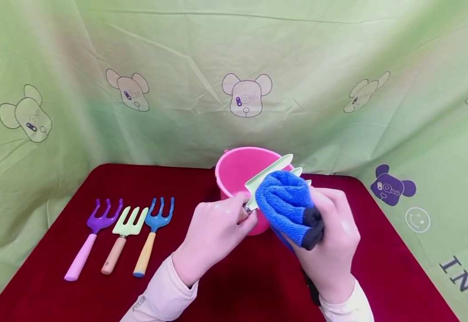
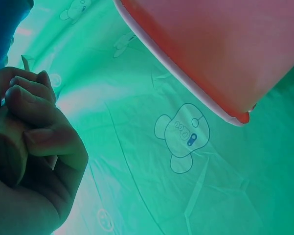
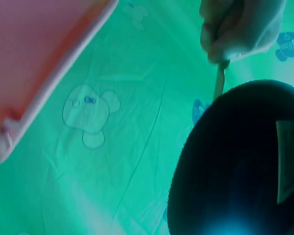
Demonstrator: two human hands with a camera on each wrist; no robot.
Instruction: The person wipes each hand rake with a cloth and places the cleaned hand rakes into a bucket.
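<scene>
My left hand (image 1: pixel 218 228) grips a pale green garden hand fork (image 1: pixel 263 176) near its neck. In the left wrist view, its fingers curl round the round wooden handle (image 2: pixel 9 149). A blue plush cloth (image 1: pixel 282 201) with black edging is held in my right hand (image 1: pixel 334 241). It lies against the fork's head and covers much of it, with the tips of the tines showing past it. The right wrist view has the cloth's dark side (image 3: pixel 225 161) filling the lower right, hiding the right fingers. Both hands are in front of a pink bucket (image 1: pixel 240 167).
Three hand tools lie in a row on the red tabletop (image 1: pixel 234 281) at the left: a purple fork (image 1: pixel 99 221), a pale green fork (image 1: pixel 128 226) and a blue fork (image 1: pixel 159 220). A green printed curtain (image 1: pixel 185 103) surrounds the table's back and sides.
</scene>
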